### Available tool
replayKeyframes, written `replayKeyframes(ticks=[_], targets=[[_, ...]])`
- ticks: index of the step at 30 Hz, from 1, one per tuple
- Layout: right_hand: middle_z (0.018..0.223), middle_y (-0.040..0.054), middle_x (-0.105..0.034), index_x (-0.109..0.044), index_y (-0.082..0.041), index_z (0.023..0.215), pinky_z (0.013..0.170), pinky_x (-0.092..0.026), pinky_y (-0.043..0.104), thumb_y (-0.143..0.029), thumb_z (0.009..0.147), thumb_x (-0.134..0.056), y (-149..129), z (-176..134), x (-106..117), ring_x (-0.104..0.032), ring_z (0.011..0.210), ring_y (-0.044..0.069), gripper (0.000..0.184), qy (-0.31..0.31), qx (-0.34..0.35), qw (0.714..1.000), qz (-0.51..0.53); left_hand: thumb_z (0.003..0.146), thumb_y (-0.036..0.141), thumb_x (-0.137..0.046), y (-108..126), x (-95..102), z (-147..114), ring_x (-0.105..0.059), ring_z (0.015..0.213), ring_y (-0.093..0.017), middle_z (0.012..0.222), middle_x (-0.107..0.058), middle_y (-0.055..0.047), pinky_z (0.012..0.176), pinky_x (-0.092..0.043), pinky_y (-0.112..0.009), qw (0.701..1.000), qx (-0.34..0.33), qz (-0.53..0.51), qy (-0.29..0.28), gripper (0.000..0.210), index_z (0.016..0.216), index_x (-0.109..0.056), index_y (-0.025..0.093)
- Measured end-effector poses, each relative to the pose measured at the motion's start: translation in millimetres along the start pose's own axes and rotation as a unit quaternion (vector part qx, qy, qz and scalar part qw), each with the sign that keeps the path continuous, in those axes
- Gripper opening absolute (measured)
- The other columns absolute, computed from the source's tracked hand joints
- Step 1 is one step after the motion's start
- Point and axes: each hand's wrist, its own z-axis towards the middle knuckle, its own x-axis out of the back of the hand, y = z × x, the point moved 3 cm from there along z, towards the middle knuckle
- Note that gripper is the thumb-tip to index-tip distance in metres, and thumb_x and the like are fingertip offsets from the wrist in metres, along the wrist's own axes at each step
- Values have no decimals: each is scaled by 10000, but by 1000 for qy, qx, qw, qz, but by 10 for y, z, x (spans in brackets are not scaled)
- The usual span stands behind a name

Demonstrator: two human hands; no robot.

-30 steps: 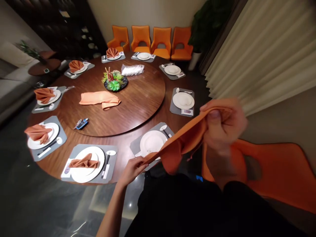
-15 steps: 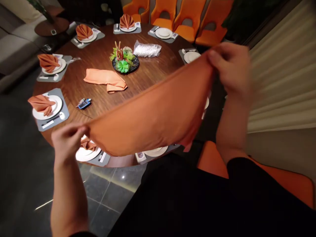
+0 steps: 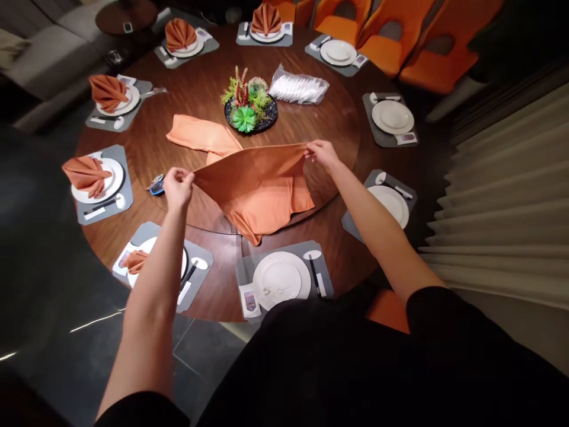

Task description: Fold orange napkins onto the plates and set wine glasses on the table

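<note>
An orange cloth napkin (image 3: 262, 178) is stretched between my two hands over the turntable, its lower part draping onto the wood. My left hand (image 3: 178, 185) pinches its left top corner, close to a blue car key (image 3: 156, 185). At the right top corner, my right hand (image 3: 322, 154) has its fingers closed on the edge. Just behind lies a stack of folded orange napkins (image 3: 202, 135), partly covered by the held one. Nearest my body, a white plate (image 3: 282, 279) rests on a grey placemat (image 3: 249, 267) beside black chopsticks (image 3: 315, 276).
A succulent arrangement (image 3: 249, 107) and a clear plastic packet of white items (image 3: 299, 87) stand mid-table. Around the round table's rim are several place settings, some with fan-folded napkins (image 3: 108, 93). Orange chairs (image 3: 391, 35) line the far side; a pale curtain (image 3: 511, 201) hangs right.
Both hands have come closer together, and the right has dropped forward and left. The napkin has moved down from the air onto the turntable. My view has shifted too.
</note>
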Motion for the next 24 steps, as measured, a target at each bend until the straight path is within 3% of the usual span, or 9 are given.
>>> replayKeyframes(ticks=[4, 6, 8, 9, 12, 15, 19, 21, 24], targets=[[768, 6, -746, -613, -196, 887, 560, -479, 140, -420, 1034, -742, 859, -53, -26, -715, 660, 89, 297, 6, -65, 997, 30, 719, 502, -998, -885, -132, -231, -701, 663, -170, 824, -758, -30, 458, -429, -232, 995, 85, 44, -22, 519, 892, -585, 240], [727, -18, -721, -624, -201, 927, 581, -495, 160, -346, 1012, -740, 1248, -183, 32, -710, 646, 101, 204, 15, -95, 995, 1, 758, 449, -959, -1325, -131, -553, -729, 718, -153, 886, -776, -42, 499, -478, -218, 990, 139, 11, 6, 447, 874, -594, 218], [678, -55, -693, -639, -206, 1018, 648, -544, 201, -221, 952, -743, 1581, -336, 142, -708, 640, 122, 123, 40, -119, 990, -66, 799, 459, -892, -1711, -120, -943, -721, 702, -131, 798, -732, -8, 540, -508, -202, 983, 180, -10, 32, 401, 854, -590, 200], [661, -66, -689, -647, -207, 1053, 709, -576, 232, -168, 917, -738, 1718, -408, 211, -715, 656, 137, 168, 60, -125, 984, -109, 820, 480, -856, -1880, -116, -1138, -704, 676, -119, 734, -688, 14, 549, -509, -193, 980, 193, -16, 40, 393, 838, -582, 198], [712, -19, -750, -697, -195, 974, 917, -611, 323, -123, 847, -724, 1996, -569, 398, -760, 794, 188, 149, 99, -125, 959, -234, 830, 454, -820, -2302, -103, -1629, -654, 623, -93, 650, -595, 51, 578, -508, -174, 968, 238, -40, 70, 365, 809, -561, 197], [868, 52, -815, -714, -198, 811, 997, -601, 351, -165, 824, -742, 2121, -638, 491, -773, 914, 225, 45, 103, -126, 940, -298, 773, 275, -847, -2588, -65, -1890, -630, 601, -93, 688, -625, 59, 590, -511, -183, 953, 287, -5, 102, 339, 927, -553, 210], [893, 69, -806, -664, -208, 677, 1044, -593, 359, -168, 782, -785, 2184, -657, 484, -759, 964, 232, 165, 114, -155, 932, -307, 759, 208, -852, -2758, -45, -1920, -608, 616, -98, 767, -638, 48, 589, -502, -199, 939, 328, 64, 83, 363, 973, -559, 216], [787, 42, -756, -622, -206, 644, 990, -619, 345, -116, 746, -810, 2228, -667, 453, -748, 906, 212, 232, 132, -207, 936, -251, 791, 253, -844, -2774, -72, -1878, -580, 613, -89, 767, -606, 48, 597, -508, -206, 939, 331, 69, 55, 296, 884, -566, 208], [637, -18, -644, -573, -200, 684, 751, -650, 281, -32, 736, -804, 2278, -690, 396, -697, 708, 157, 290, 157, -283, 936, -137, 822, 283, -815, -2749, -99, -1833, -549, 596, -81, 737, -566, 57, 589, -512, -207, 941, 333, 51, 41, 296, 802, -528, 212]])
